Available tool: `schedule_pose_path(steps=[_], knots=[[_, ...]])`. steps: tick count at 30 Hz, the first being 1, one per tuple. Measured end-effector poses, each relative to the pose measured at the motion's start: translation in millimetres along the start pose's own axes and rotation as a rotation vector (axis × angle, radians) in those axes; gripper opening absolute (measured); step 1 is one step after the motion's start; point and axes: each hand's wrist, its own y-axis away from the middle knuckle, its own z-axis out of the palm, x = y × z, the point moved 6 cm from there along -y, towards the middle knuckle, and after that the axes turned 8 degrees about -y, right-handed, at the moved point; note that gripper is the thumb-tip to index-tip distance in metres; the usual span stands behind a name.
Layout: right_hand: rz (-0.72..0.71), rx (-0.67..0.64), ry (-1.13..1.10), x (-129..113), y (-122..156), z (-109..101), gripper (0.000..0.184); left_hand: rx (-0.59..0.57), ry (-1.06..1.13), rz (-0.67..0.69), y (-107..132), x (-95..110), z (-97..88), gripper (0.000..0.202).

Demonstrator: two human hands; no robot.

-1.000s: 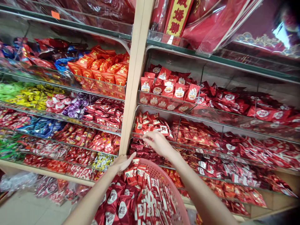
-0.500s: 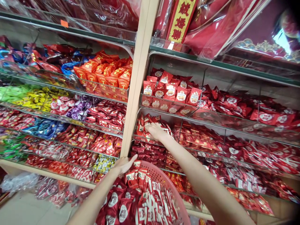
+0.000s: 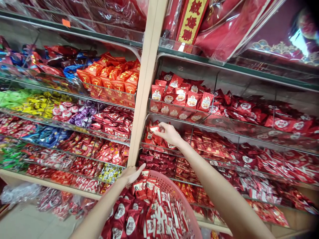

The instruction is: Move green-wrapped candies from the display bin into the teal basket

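My right hand point(image 3: 169, 133) is at a shelf bin, pinching a small red-and-cream candy packet point(image 3: 155, 129) between thumb and fingers. Below it more packets of that kind point(image 3: 150, 136) lie in the bin. At the pink plastic basket point(image 3: 185, 192), my left hand point(image 3: 131, 175) holds the rim on its far left side, thumb stretched out and the other fingers partly hidden. Inside the basket are dark red packets with white ovals point(image 3: 131, 224), red-and-white slim packets point(image 3: 160, 220) and several red-and-cream packets point(image 3: 140, 190).
A wooden post point(image 3: 146, 73) parts two shelf units with clear-fronted bins. Red biscuit packets point(image 3: 180, 94) fill the bin above my right hand. Orange-red packets point(image 3: 108, 79) and yellow sweets point(image 3: 41, 104) are to the left. Plastic bags point(image 3: 21, 194) lie on the floor.
My right hand has lifted a little off the pile and drawn slightly right, with a packet now showing in its fingers. The left hand and basket have stayed put.
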Motion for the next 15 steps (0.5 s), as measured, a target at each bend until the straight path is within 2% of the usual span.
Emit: schedule_pose_path(steps=[3,6,8,11,15], knots=[[0.113,0.05,-0.523,3,8,3,0.037,-0.026,0.015,-0.011,1,0,1.0,0.089],[0.221,0.02,-0.754,-1,25,12,0.038,-0.025,0.009,-0.015,3,1,-1.7,0.089],[0.276,-0.015,-0.819,-5,41,20,0.034,-0.013,-0.003,-0.011,4,3,-4.6,0.09],[0.306,-0.141,-0.826,-5,73,42,0.032,-0.021,-0.002,0.002,5,6,-6.0,0.091],[0.341,-0.34,-0.757,12,124,84,0.033,-0.039,-0.009,0.002,6,6,-5.0,0.088]])
